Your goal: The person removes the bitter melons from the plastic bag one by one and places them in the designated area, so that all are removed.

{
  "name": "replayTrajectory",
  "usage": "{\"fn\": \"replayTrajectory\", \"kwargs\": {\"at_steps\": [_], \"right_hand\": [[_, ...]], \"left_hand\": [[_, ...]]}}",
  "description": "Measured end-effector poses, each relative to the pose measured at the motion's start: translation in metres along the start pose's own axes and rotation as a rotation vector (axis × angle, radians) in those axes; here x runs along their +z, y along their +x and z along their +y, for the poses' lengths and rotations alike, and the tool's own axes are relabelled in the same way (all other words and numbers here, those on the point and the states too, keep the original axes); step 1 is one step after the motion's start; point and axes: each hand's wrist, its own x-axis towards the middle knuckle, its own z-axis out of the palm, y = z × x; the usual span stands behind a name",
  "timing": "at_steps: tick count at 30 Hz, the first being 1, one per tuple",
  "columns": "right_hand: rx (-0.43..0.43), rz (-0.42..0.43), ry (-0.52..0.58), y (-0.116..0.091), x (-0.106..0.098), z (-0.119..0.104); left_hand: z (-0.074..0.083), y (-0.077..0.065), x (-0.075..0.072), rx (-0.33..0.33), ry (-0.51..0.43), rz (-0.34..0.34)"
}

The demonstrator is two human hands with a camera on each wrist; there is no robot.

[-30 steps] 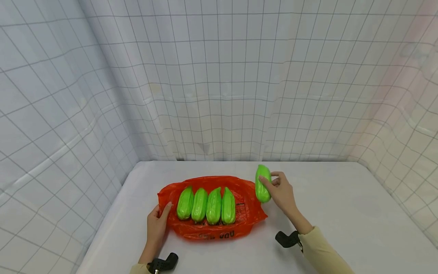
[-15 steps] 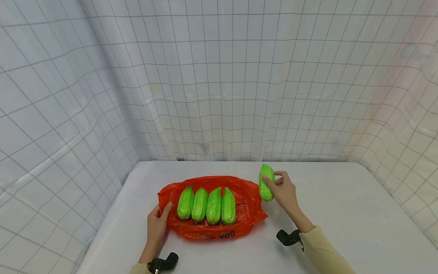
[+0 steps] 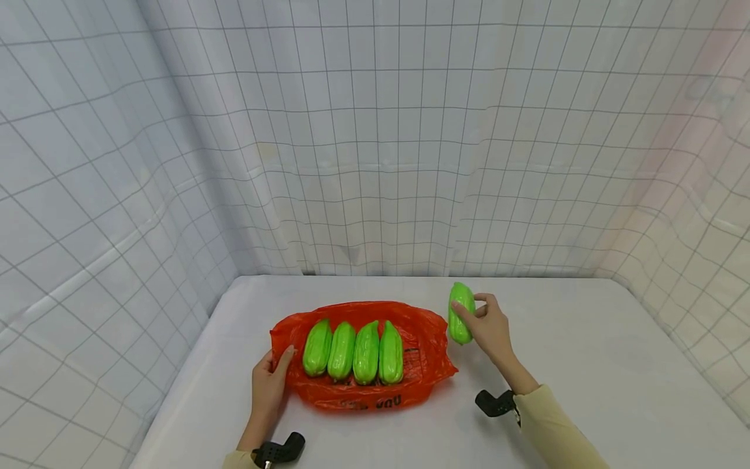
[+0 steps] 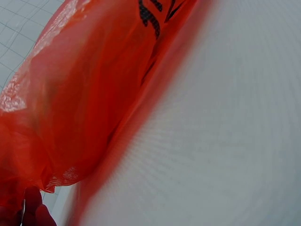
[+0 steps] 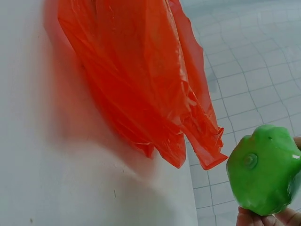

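My right hand (image 3: 487, 327) holds a bright green, ribbed, gourd-like vegetable (image 3: 461, 314) between thumb and fingers, just right of a red plastic bag (image 3: 422, 365). In the right wrist view the end of that green gourd (image 5: 261, 167) faces the camera, with fingertips at its edges. Several matching green gourds (image 3: 366, 352) lie side by side on the bag, tapered ends pointing away from me. My left hand (image 3: 269, 384) pinches the bag's left edge, its thumb on top. The left wrist view shows the bag's side (image 4: 80, 94) close up, fingers dark at the lower left.
The bag lies on a white-covered table (image 3: 586, 365). White curtains with a dark grid (image 3: 375, 163) enclose the back and both sides. Black cameras are strapped to the left wrist (image 3: 281, 449) and right wrist (image 3: 497, 404). Black lettering (image 3: 370, 402) runs along the bag's near side.
My right hand has moved a little to the right with the green gourd, away from the bag's right edge. The left hand, the bag and the gourds on it stay put.
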Motion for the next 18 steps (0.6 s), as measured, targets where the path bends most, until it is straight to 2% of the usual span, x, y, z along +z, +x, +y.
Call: {"fn": "replayTrajectory", "kwargs": {"at_steps": [7,18], "right_hand": [[-0.001,-0.002,-0.055,0.004,0.000,0.007],[0.025,-0.025,-0.104,0.006,0.002,0.019]], "left_hand": [[0.001,0.001,0.000,-0.024,-0.011,-0.006],[0.003,-0.001,0.000,-0.018,-0.026,-0.006]]}}
